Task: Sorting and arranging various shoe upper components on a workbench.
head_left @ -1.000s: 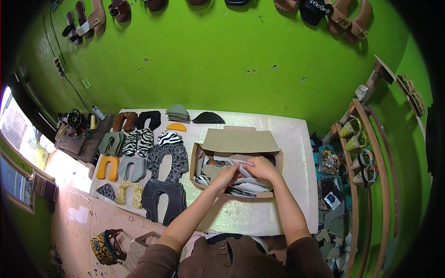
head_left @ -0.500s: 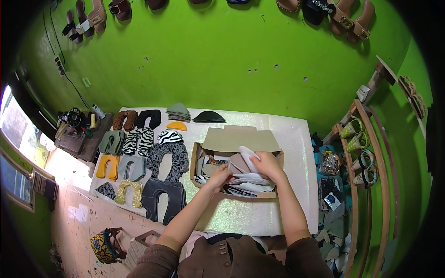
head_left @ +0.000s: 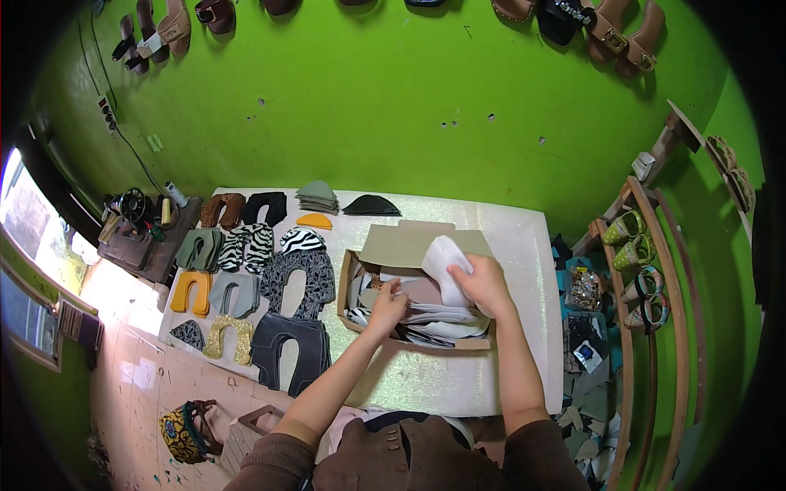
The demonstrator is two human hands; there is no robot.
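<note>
white material point(head_left: 444, 255), one piece or several, is gripped in the right hand point(head_left: 483, 282) above the open carton point(head_left: 401, 241). the left hand point(head_left: 388, 309) is loosely curled at the carton's middle; whether it grips anything, i cannot tell. horseshoe-shaped stacks point(head_left: 266, 352) already line the left edge of the table point(head_left: 524, 270); many loose pieces point(head_left: 442, 329) seem left inside, layered and mixed.

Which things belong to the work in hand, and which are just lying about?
In use: white piece, held by the right hand; open cardboard box, left hand over it; probably the cut-out stacks.

Lying about: wall sandals, green sandals, thread cone.
</note>
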